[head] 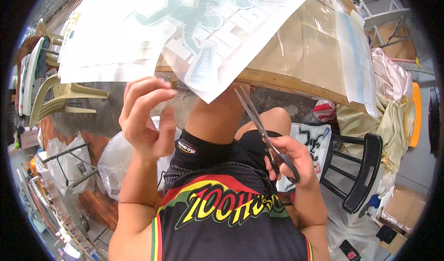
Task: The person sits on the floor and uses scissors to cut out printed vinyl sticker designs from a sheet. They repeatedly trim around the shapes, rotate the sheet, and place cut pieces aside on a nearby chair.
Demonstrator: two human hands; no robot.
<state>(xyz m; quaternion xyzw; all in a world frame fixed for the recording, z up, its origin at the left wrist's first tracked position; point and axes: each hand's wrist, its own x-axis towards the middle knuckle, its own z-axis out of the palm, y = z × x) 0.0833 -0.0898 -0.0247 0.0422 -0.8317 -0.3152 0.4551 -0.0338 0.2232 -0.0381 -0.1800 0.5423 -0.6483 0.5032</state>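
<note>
My right hand (298,157) grips a pair of black-handled scissors (258,122) in front of my lap. The blades point up and away and look nearly closed. My left hand (147,118) is raised with its fingers curled and apart, holding nothing. Just beyond it, a large printed sheet (239,60) lies on the table, one corner hanging over the near edge above my knee. Pale green figures and block lettering show faintly through its surface. More white sheets (111,53) lie at the left, with their edges near my left fingertips.
Brown paper under clear plastic covers the wooden table (295,49). A blue-striped sheet (355,60) droops over its right end. Right of me stands a black chair (364,171), with a printed sheet (308,136) beside my leg. A beige plastic chair (62,98) stands left; cardboard boxes (402,209) sit lower right.
</note>
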